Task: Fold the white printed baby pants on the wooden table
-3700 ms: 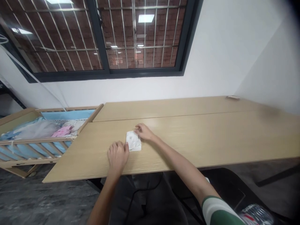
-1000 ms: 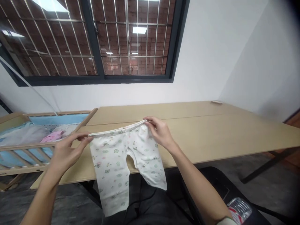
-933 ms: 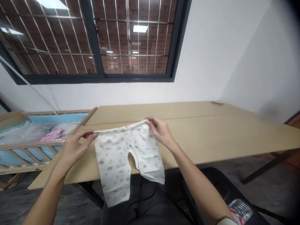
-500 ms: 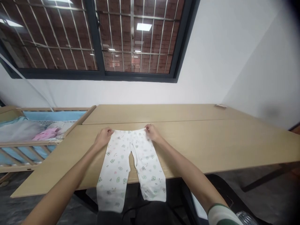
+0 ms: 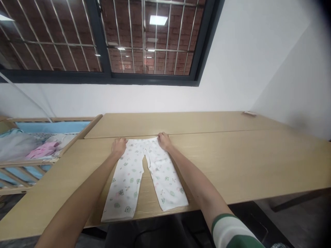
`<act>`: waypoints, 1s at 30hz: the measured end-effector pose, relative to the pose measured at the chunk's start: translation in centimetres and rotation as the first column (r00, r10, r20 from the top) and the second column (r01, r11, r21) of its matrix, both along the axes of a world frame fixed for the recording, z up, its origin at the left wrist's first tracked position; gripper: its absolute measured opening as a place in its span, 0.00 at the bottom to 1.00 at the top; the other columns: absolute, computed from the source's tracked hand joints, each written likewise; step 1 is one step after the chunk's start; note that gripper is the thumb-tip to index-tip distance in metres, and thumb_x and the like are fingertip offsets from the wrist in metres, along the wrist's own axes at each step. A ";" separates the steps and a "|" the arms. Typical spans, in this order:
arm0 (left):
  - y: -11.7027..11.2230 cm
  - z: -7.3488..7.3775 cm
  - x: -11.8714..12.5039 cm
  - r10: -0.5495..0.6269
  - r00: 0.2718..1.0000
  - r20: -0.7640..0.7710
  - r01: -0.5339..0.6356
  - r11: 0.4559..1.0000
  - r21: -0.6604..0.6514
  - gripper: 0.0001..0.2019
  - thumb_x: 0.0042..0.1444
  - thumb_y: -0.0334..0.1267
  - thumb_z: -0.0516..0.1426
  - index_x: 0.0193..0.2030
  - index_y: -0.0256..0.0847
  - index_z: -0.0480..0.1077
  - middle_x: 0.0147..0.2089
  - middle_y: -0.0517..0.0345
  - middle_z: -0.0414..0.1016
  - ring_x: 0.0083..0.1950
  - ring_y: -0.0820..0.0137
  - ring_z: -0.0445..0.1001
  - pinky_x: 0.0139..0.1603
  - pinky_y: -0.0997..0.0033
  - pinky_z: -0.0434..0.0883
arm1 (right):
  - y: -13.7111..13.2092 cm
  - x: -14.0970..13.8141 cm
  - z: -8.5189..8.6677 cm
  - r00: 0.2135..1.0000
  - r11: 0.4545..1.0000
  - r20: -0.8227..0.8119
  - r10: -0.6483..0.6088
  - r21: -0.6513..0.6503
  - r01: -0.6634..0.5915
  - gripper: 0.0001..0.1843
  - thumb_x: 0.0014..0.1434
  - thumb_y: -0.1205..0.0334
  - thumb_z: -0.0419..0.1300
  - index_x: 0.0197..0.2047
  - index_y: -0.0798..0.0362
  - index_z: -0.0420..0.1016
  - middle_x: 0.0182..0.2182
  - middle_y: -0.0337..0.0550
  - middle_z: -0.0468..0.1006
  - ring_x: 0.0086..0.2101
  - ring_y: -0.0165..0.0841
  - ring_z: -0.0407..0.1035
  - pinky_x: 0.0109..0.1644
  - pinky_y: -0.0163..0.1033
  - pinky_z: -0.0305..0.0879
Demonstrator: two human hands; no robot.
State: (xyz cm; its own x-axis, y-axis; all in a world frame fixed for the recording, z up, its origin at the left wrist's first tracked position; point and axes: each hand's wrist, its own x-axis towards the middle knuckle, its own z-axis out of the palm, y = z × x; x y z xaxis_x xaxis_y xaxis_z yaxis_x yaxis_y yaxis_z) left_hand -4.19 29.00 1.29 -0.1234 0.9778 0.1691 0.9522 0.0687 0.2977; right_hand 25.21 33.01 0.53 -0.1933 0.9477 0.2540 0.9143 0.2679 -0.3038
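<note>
White cotton baby trousers [image 5: 128, 182] lie flat on the bench [image 5: 232, 165] in front of me, lower middle of the frame. What's your read on the cloth?

Soft, thin knit, printed with small green and pink motifs. There's a gathered elastic waistband [image 5: 142, 140] along the top, and the two legs splay apart toward the bench's near edge, with bare wood showing between them.

And my hands?

Your left grip [image 5: 119, 147] sits on the waistband's left end, your right grip [image 5: 164, 141] on its right end. Both are narrow, fingers curled down against the cloth. I can't tell whether they're pinching it or just pressing it flat.

Where's the waistband against the bench?

Just below the seam [image 5: 181, 133] where the two pale wood-grain boards meet, touching neither the far edge nor the near one.

Anything beside me?

To the left, a slatted wooden cot [image 5: 31, 160] with blue padding [image 5: 51, 127] and a pink garment [image 5: 43, 150] on its bedding. A green-and-white striped cuff [image 5: 230, 234] shows on your right forearm, lower right.
</note>
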 end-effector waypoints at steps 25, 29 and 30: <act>-21.3 6.0 18.2 -0.791 0.588 0.170 0.803 0.546 -0.237 0.17 0.66 0.51 0.50 0.37 0.42 0.72 0.35 0.49 0.78 0.40 0.56 0.78 0.39 0.60 0.70 | 3.6 0.7 -1.5 0.992 0.999 -0.128 -0.012 -0.036 0.008 0.13 0.72 0.63 0.50 0.54 0.56 0.72 0.52 0.56 0.74 0.54 0.40 0.66 0.59 0.44 0.55; -22.5 4.6 20.4 -0.718 0.679 0.150 0.719 0.610 -0.334 0.19 0.63 0.51 0.51 0.40 0.39 0.74 0.38 0.40 0.79 0.42 0.48 0.79 0.41 0.52 0.72 | 3.3 0.9 -1.4 0.987 0.999 -0.158 -0.019 -0.031 0.014 0.12 0.70 0.62 0.53 0.51 0.56 0.73 0.50 0.53 0.75 0.52 0.38 0.67 0.57 0.41 0.57; -22.4 4.3 20.6 -0.697 0.703 0.141 0.694 0.631 -0.345 0.20 0.62 0.52 0.50 0.41 0.38 0.75 0.39 0.38 0.79 0.43 0.46 0.79 0.42 0.50 0.73 | 3.3 0.9 -1.3 0.985 0.999 -0.171 -0.019 -0.031 0.014 0.12 0.70 0.62 0.53 0.51 0.56 0.74 0.49 0.52 0.76 0.51 0.37 0.67 0.56 0.40 0.58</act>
State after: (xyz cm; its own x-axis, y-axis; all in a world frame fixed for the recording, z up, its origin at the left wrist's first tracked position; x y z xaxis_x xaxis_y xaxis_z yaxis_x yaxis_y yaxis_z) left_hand 16.43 6.56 5.55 0.6179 0.7610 -0.1978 0.7625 -0.5185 0.3869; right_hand 26.12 36.26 -0.80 -0.1336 0.9581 0.2534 0.8526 0.2415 -0.4635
